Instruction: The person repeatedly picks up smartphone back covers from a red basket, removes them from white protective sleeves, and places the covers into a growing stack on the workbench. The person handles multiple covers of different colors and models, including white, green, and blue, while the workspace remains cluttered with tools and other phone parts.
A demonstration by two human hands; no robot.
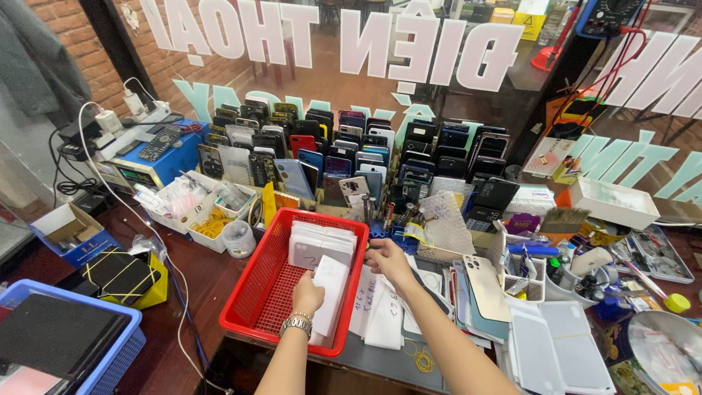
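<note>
A: Clearly, a white envelope is gripped by the left hand in the lower centre of the frame, inside the red basket. It is kept upright, probably so that it can be sorted beside the stack of white envelopes stored at the far end of the basket.

B: And the right hand?

A: It is held just right of the basket rim with fingers curled; whether something is pinched there cannot be told. More white packets are spread on the bench below it, near at reach.

B: Why are the phones stood in rows at the upper centre?

A: Presumably so that each one is seen and taken easily.
</note>
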